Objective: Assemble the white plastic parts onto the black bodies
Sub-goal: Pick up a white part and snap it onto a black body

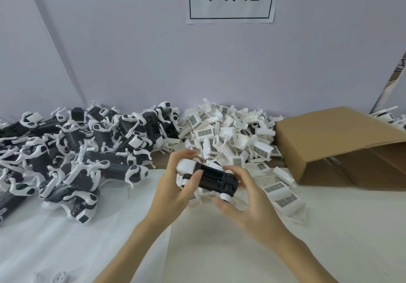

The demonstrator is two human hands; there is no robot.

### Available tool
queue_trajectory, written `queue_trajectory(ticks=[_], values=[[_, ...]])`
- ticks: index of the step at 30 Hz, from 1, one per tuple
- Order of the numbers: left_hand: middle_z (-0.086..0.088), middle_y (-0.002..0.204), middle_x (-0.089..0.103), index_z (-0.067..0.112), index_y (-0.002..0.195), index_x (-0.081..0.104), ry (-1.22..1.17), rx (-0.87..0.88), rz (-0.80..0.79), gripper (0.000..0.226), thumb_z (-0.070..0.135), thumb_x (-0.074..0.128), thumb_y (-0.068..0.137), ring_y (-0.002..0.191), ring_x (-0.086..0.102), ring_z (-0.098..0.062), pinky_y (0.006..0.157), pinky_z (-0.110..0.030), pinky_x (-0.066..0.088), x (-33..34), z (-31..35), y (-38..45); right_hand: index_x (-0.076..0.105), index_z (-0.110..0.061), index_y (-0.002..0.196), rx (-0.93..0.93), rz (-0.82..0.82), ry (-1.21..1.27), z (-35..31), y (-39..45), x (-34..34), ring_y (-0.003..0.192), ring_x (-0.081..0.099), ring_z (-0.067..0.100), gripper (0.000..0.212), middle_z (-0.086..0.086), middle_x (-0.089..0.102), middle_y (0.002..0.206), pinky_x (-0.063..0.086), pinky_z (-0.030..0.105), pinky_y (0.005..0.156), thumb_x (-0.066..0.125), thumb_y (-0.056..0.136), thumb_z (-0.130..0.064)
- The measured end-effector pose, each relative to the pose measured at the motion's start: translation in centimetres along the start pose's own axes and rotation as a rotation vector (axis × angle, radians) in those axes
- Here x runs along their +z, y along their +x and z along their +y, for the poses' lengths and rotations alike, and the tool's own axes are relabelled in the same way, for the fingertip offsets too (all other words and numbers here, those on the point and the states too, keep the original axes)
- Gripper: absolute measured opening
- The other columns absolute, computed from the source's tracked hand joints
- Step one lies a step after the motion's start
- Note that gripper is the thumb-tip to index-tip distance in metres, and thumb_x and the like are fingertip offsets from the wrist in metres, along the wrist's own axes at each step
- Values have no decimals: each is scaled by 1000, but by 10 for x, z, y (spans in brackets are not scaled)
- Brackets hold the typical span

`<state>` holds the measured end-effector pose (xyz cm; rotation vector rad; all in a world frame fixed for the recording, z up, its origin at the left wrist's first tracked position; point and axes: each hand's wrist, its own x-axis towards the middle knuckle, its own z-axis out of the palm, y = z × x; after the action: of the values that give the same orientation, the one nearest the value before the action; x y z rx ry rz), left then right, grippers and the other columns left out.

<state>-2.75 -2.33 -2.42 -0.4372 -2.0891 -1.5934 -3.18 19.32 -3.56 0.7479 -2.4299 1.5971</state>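
On your left lies a large heap of black bodies [72, 151] already wearing white limbs, so, by my reading, much of the job is done. Your left hand [175, 188] curls round the black body [216, 178] you are working on, thumb across its top, a white part [186, 166] at its left end. Your right hand [243, 201] holds the other end, fingers bent around it. Behind, on the surface [329, 227], a pile of loose white plastic parts [230, 133] remains to fit. A cardboard box [342, 142] stands at the right.
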Motion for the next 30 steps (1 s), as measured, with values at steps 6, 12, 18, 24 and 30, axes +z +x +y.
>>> queue_trajectory(ticks=[6, 12, 18, 24, 30], values=[[14, 119, 69, 22, 130, 61, 529, 468, 60, 52, 55, 75, 92, 103, 66, -10, 90, -25, 52, 8, 4, -6, 43, -42, 142, 14, -33, -207, 16, 2, 5, 126, 52, -3, 69, -18, 57, 135, 42, 16, 104, 83, 88, -29], [-5, 112, 75, 5, 119, 78, 646, 679, 100, 51, 46, 85, 89, 95, 71, -23, 82, -33, 58, 28, 16, -9, 41, -32, 152, -67, -96, -153, 25, 3, 8, 138, 50, 13, 71, -15, 55, 145, 42, 34, 114, 75, 93, -11], [9, 121, 73, 18, 138, 65, 671, 369, 46, 64, 67, 56, 98, 106, 62, -10, 90, -19, 45, 16, 22, -7, 44, -41, 148, 10, 6, -230, 23, 3, 10, 126, 51, -3, 70, -25, 55, 133, 42, 21, 107, 81, 88, -43], [14, 80, 68, 31, 105, 63, 183, -91, 232, 45, 72, 56, 88, 71, 63, -9, 61, -26, 47, 12, 8, -1, 43, -41, 155, -58, 15, -145, 19, 1, 7, 137, 45, 2, 63, -29, 50, 136, 32, 9, 107, 49, 99, -69], [13, 90, 70, 36, 95, 68, -31, -244, 372, 39, 73, 57, 87, 81, 64, -7, 66, -13, 48, 12, -6, 0, 52, -43, 150, -58, 118, -625, 29, 18, -13, 153, 24, 21, 46, 4, 28, 163, 27, 35, 120, 30, 110, -50]])
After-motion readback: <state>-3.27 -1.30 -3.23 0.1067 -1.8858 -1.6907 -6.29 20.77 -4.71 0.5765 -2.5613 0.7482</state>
